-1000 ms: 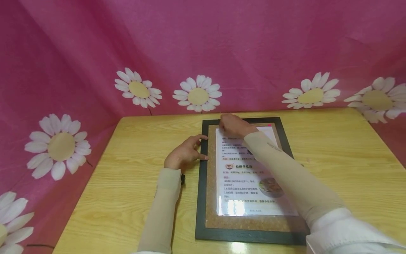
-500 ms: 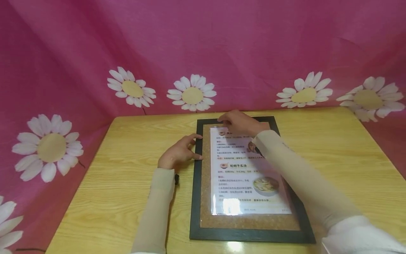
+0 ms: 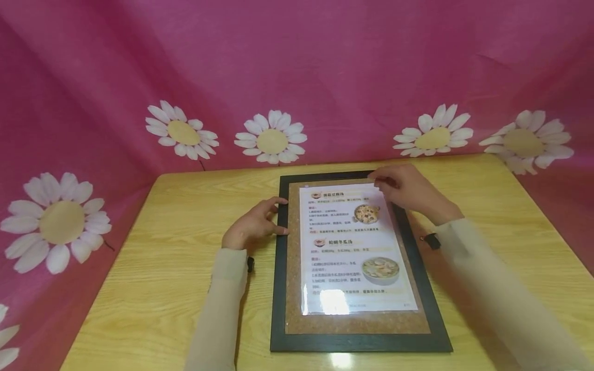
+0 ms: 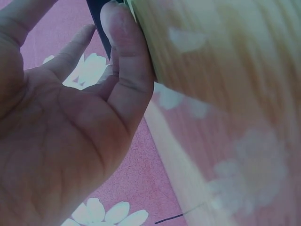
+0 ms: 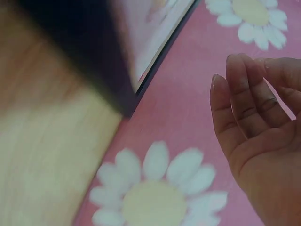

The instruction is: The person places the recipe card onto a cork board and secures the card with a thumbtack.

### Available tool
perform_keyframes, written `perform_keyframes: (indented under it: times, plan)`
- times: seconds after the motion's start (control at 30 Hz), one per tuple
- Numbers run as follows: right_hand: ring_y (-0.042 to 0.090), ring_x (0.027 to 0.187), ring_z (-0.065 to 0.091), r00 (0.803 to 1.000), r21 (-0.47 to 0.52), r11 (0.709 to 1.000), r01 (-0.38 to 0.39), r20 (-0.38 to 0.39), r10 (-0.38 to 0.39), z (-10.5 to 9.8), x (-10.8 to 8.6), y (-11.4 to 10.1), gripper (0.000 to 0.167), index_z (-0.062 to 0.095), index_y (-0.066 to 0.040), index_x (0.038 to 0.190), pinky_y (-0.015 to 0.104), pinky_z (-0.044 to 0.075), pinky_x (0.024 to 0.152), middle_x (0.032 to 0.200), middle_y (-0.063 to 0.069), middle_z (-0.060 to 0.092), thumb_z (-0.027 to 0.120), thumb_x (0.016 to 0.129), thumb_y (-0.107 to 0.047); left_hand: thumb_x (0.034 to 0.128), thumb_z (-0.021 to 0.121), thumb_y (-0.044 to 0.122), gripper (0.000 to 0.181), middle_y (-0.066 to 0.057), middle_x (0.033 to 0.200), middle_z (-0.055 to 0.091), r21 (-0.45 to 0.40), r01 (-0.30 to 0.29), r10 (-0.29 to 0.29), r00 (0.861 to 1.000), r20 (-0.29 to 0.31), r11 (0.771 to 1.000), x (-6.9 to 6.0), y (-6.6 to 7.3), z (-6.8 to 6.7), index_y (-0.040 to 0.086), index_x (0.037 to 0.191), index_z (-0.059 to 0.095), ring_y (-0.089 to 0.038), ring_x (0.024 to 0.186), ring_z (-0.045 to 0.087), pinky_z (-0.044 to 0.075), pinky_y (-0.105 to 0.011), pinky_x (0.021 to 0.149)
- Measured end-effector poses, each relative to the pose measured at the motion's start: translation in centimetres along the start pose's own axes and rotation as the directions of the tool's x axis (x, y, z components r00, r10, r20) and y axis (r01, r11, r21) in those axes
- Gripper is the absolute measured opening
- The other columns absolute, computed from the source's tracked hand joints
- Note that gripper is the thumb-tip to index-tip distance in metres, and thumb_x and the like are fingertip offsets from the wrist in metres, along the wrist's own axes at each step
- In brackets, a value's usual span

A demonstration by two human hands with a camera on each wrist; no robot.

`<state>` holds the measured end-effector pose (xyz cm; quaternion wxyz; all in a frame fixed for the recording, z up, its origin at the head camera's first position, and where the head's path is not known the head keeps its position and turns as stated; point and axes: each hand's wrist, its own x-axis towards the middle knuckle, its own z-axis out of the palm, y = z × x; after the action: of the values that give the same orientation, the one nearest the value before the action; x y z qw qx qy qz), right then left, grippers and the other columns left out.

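Observation:
A sheet with printed text and food pictures point(image 3: 343, 283) lies on a cork board in a black frame point(image 3: 362, 342). A small pale pin point(image 3: 306, 186) shows at its upper left. My left hand point(image 3: 252, 224) touches the frame's left side with thumb and fingers spread; in the left wrist view, the hand point(image 4: 70, 127) has a finger against the dark edge. My right hand point(image 3: 413, 190) is at the sheet's upper right corner, fingers bent. In the right wrist view the hand point(image 5: 263, 127) has its fingertips close together, with no object visible between them.
The board lies on a light wooden table point(image 3: 153, 288). A pink curtain point(image 3: 325, 67) with large white daisies rises behind the table and along its left side.
My right hand has moved right, from the sheet's upper left to its upper right corner, uncovering the top text and a food picture. The left hand stays at the frame's side.

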<state>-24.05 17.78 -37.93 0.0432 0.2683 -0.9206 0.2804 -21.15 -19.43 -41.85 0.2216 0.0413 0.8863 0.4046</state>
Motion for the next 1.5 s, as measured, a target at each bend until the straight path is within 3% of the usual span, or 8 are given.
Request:
perform_keyframes:
  times: [0.17, 0.4, 0.53, 0.73, 1.03, 1.17, 1.3, 1.5]
  plan:
    - [0.021, 0.084, 0.064, 0.998, -0.059, 0.997, -0.052, -0.047, 0.05, -1.2, -3.8, 2.0, 0.025, 0.075, -0.001, 0.118, 0.035, 0.055, 0.077, 0.103, 0.014, 0.078, 0.067, 0.094, 0.0, 0.0872, 0.085, 0.017, 0.074, -0.018, 0.158, 0.044, 0.001, -0.007, 0.007, 1.0, 0.002, 1.0, 0.1, -0.1, 0.0, 0.026, 0.151, 0.048, -0.04, 0.138, 0.045, 0.039, -0.061, 0.119]
    - [0.029, 0.095, 0.069, 0.982, -0.072, 0.98, -0.187, 0.015, 0.189, -1.6, -7.9, 4.8, 0.026, 0.073, -0.001, 0.121, 0.056, 0.056, 0.092, 0.112, 0.018, 0.076, 0.07, 0.096, -0.007, 0.0877, 0.085, 0.017, 0.074, -0.019, 0.158, 0.043, 0.019, -0.012, 0.012, 1.0, -0.001, 1.0, 0.1, -0.1, 0.0, 0.025, 0.151, 0.047, -0.041, 0.14, 0.045, 0.039, -0.062, 0.119]
    - [0.027, 0.096, 0.069, 0.977, -0.068, 0.975, -0.21, 0.026, 0.212, -1.9, -9.4, 5.9, 0.022, 0.075, -0.004, 0.118, 0.048, 0.057, 0.088, 0.113, 0.015, 0.077, 0.072, 0.097, -0.01, 0.0873, 0.085, 0.017, 0.075, -0.018, 0.159, 0.042, 0.007, 0.002, -0.002, 1.0, -0.003, 1.0, 0.0, 0.0, 0.1, 0.027, 0.151, 0.047, -0.042, 0.144, 0.042, 0.039, -0.062, 0.119]
    - [0.019, 0.085, 0.061, 0.958, -0.074, 0.967, -0.245, 0.136, 0.253, -2.5, -9.7, 6.5, 0.011, 0.077, -0.009, 0.105, 0.03, 0.052, 0.076, 0.099, 0.006, 0.076, 0.074, 0.095, -0.012, 0.0876, 0.085, 0.016, 0.073, -0.017, 0.157, 0.044, 0.007, 0.0, 0.0, 1.0, -0.01, 1.0, 0.2, -0.2, 0.1, 0.027, 0.15, 0.048, -0.04, 0.138, 0.045, 0.041, -0.06, 0.116]
    - [0.02, 0.085, 0.058, 0.904, -0.05, 0.943, -0.328, 0.273, 0.329, -2.4, -9.6, 6.7, 0.006, 0.076, -0.011, 0.099, 0.034, 0.05, 0.076, 0.091, 0.002, 0.07, 0.074, 0.094, -0.012, 0.0897, 0.083, 0.017, 0.065, -0.017, 0.156, 0.044, 0.092, -0.052, 0.051, 0.999, 0.014, 0.994, 0.1, -0.1, 0.1, 0.024, 0.149, 0.056, -0.04, 0.142, 0.046, 0.041, -0.057, 0.119]
    - [0.02, 0.087, 0.058, 0.899, -0.041, 0.941, -0.335, 0.286, 0.332, -2.2, -9.9, 6.6, 0.004, 0.075, -0.012, 0.098, 0.035, 0.05, 0.077, 0.091, 0.002, 0.068, 0.072, 0.095, -0.011, 0.0903, 0.082, 0.018, 0.059, -0.017, 0.154, 0.047, 0.115, -0.067, 0.066, 0.998, 0.014, 0.991, 0.0, 0.0, 0.1, 0.023, 0.145, 0.059, -0.039, 0.137, 0.049, 0.042, -0.056, 0.117]
    - [0.02, 0.089, 0.056, 0.903, -0.014, 0.946, -0.323, 0.294, 0.313, -2.0, -10.2, 6.6, 0.009, 0.073, -0.014, 0.093, 0.03, 0.048, 0.077, 0.09, 0.001, 0.065, 0.069, 0.095, -0.006, 0.0909, 0.082, 0.024, 0.055, -0.016, 0.138, 0.057, 0.141, -0.047, 0.049, 0.999, -0.015, 0.989, -0.1, 0.1, 0.2, 0.028, 0.141, 0.06, -0.034, 0.122, 0.054, 0.047, -0.051, 0.106]
    - [0.018, 0.085, 0.054, 0.916, -0.015, 0.958, -0.288, 0.288, 0.28, -1.5, -10.2, 6.7, 0.012, 0.072, -0.016, 0.088, 0.027, 0.046, 0.074, 0.084, -0.001, 0.062, 0.07, 0.094, -0.006, 0.0908, 0.081, 0.024, 0.048, -0.01, 0.1, 0.061, 0.169, -0.015, 0.032, 0.995, -0.093, 0.986, -0.1, 0.4, 0.7, 0.027, 0.135, 0.063, -0.024, 0.086, 0.056, 0.046, -0.035, 0.074]
